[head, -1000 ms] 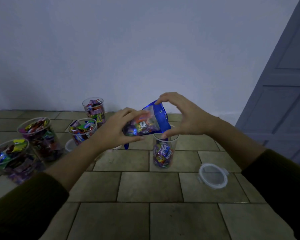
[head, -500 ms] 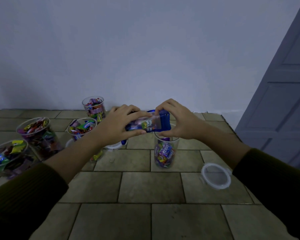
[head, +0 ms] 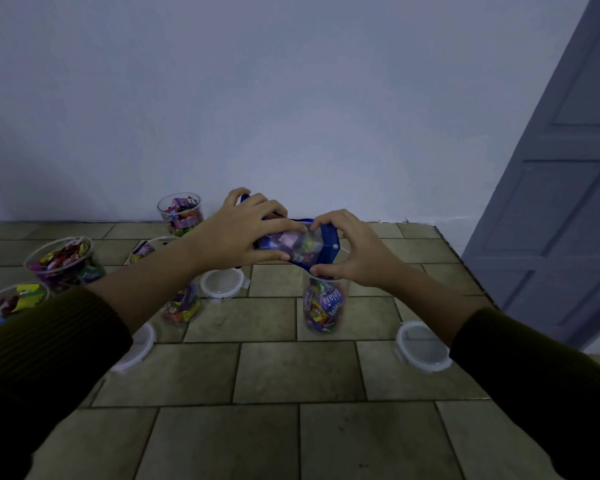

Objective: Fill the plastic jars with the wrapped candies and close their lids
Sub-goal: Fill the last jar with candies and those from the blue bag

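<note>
Now candy bag (head: 303,244) flatter over jar (head: 323,308)

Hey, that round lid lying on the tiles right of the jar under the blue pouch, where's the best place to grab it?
The lid lies flat on the tiles, so take its raised white rim from straight above, fingers spanning opposite edges; the clear centre probably offers nothing to pinch.
</note>
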